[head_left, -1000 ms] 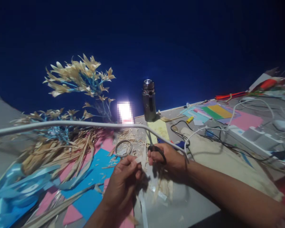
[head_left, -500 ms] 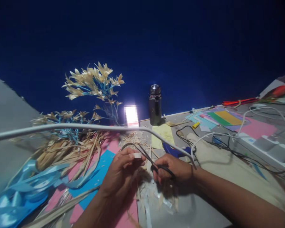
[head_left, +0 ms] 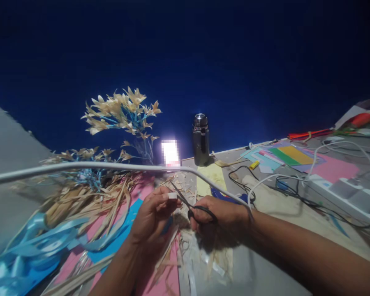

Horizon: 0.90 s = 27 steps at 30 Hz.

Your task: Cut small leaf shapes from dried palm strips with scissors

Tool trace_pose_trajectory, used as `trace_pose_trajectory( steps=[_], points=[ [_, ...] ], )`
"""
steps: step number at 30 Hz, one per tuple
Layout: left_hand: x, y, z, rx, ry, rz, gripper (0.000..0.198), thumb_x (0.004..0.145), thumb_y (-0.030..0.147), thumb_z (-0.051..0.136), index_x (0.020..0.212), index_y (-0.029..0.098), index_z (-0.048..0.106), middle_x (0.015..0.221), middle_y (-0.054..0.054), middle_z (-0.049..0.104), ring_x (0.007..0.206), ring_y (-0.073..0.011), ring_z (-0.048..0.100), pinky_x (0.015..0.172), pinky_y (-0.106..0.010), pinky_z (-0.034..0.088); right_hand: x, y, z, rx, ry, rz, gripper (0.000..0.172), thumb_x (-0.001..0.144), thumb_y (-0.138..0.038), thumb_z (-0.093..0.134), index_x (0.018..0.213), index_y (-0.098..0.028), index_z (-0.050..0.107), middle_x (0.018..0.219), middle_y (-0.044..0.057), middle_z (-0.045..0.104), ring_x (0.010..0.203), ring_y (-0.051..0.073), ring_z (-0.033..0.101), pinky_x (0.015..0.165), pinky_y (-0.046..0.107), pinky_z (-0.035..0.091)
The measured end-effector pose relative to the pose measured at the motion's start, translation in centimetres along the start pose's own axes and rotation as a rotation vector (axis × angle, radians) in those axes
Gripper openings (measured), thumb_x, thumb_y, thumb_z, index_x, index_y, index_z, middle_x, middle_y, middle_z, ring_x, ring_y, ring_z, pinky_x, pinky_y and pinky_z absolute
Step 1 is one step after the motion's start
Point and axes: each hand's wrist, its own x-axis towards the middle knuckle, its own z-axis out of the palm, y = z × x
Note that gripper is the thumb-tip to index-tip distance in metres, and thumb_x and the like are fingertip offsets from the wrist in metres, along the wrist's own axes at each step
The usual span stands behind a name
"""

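Observation:
Between the thumb and fingers of my left hand is a small white piece. My right hand is closed around the black handles of a pair of scissors. The scissor blades point up and left, close beside the white piece and my left fingertips. Under and between my hands lie pale fibre scraps on the grey tabletop and pink paper.
A white cable crosses above my hands. Behind stand a dark flask, a bright pixelated light and pale flowers. Blue ribbon lies left; a power strip, black wires and coloured papers lie right.
Both hands have shifted slightly left, with the scissors and the white piece. A curved strip seen near my left fingers before no longer shows there.

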Motion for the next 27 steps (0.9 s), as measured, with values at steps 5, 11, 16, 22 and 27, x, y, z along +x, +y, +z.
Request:
trace_pose_trajectory(
  steps=[5, 11, 16, 22, 27],
  points=[
    [-0.1, -0.6, -0.1, 0.03, 0.029, -0.031, 0.013, 0.06, 0.019, 0.078, 0.061, 0.016, 0.065, 0.064, -0.001, 0.068, 0.062, -0.0151, 0.065, 0.065, -0.024, 0.055, -0.2, 2.8, 0.3, 0.174, 0.036, 0.074, 0.054, 0.078, -0.065, 0.072, 0.077, -0.012, 0.067, 0.061, 0.001, 0.057, 0.05, 0.011, 0.053, 0.048, 0.022, 0.041],
    [0.0, -0.9, -0.2, 0.033, 0.025, -0.061, 0.016, 0.061, 0.019, 0.078, 0.058, 0.016, 0.062, 0.063, -0.003, 0.068, 0.061, -0.0155, 0.066, 0.065, -0.025, 0.055, -0.3, 3.1, 0.6, 0.196, 0.11, 0.127, 0.029, 0.076, -0.039, 0.078, 0.073, -0.012, 0.067, 0.059, 0.0, 0.059, 0.049, 0.009, 0.052, 0.046, 0.019, 0.04],
    [0.1, -1.0, -0.5, 0.036, 0.005, -0.071, 0.017, 0.063, 0.018, 0.077, 0.057, 0.015, 0.061, 0.064, -0.004, 0.068, 0.062, -0.0156, 0.066, 0.065, -0.025, 0.054, -0.6, 2.8, 0.9, 0.203, 0.129, 0.128, 0.028, 0.076, -0.036, 0.076, 0.068, -0.012, 0.064, 0.057, 0.0, 0.058, 0.048, 0.01, 0.053, 0.047, 0.021, 0.042],
    [-0.4, -1.0, -0.4, 0.016, 0.014, -0.072, 0.012, 0.068, 0.016, 0.075, 0.063, 0.015, 0.064, 0.063, -0.002, 0.067, 0.06, -0.014, 0.064, 0.062, -0.024, 0.052, -0.8, 2.8, 1.0, 0.222, 0.124, 0.159, 0.027, 0.075, -0.033, 0.075, 0.063, -0.013, 0.061, 0.054, -0.001, 0.056, 0.044, 0.009, 0.049, 0.044, 0.021, 0.04],
    [-0.4, -0.9, -0.3, -0.004, 0.011, -0.086, 0.011, 0.064, 0.017, 0.077, 0.064, 0.015, 0.065, 0.06, 0.0, 0.066, 0.057, -0.0134, 0.064, 0.061, -0.024, 0.053, -0.7, 2.7, 1.1, 0.247, 0.107, 0.193, 0.029, 0.075, -0.033, 0.075, 0.06, -0.014, 0.059, 0.051, -0.001, 0.055, 0.043, 0.01, 0.053, 0.042, 0.021, 0.042]
  ],
)
